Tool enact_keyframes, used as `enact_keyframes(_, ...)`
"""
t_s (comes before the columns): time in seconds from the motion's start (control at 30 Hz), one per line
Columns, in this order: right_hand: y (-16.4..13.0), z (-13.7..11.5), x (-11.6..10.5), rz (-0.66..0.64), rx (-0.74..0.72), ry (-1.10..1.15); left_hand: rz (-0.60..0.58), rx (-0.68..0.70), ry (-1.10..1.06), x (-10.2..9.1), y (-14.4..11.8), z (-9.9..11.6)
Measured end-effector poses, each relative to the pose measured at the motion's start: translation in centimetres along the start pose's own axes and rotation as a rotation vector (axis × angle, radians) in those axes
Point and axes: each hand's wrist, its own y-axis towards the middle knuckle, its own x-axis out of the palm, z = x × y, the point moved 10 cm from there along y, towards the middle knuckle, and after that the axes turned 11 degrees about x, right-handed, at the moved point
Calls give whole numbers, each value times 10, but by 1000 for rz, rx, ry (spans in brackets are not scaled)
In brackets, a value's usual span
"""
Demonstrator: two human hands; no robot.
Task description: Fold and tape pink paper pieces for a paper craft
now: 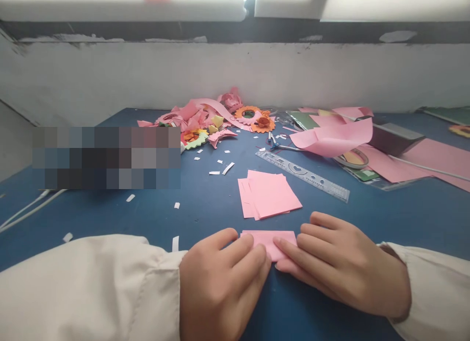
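Two hands meet low in the frame's centre, left hand (223,277) and right hand (341,267), fingers flat, pinning a folded pink paper (270,242). Its long axis runs left-right between them, equally near both.

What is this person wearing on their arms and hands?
Both arms are covered by long, loose sleeves of a plain cream fabric, the left sleeve and the right sleeve ending in cuffs at the wrists. The left hand and right hand are bare: no gloves, and no rings or watch show. The fingernails look short and unpainted.
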Motion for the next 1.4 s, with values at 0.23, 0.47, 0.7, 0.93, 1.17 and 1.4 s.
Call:
enact_keyframes(0.23, 2, 2, 1, -9, 24, -16, -29, -4, 38, 2, -2, -3)
enact_keyframes(0.47, 2, 9, 1, -3, 65, -51, 62, -57, 163, 6, -15, 2)
enact_keyframes(0.7, 3, 10, 2, 7, 68, -64, -182, 135, 74, 5, -3, 3)
enact_keyframes(0.93, 3, 9, 3, 1, 70, -108, -217, 159, 56, 7, -6, 2)
enact_keyframes(1.17, 3, 7, 5, -2, 55, -142, -156, 133, 45, 4, -3, 0)
enact_keyframes(1.4, 2, 7, 4, 0, 56, -124, -194, 137, 59, 9, -4, 1)
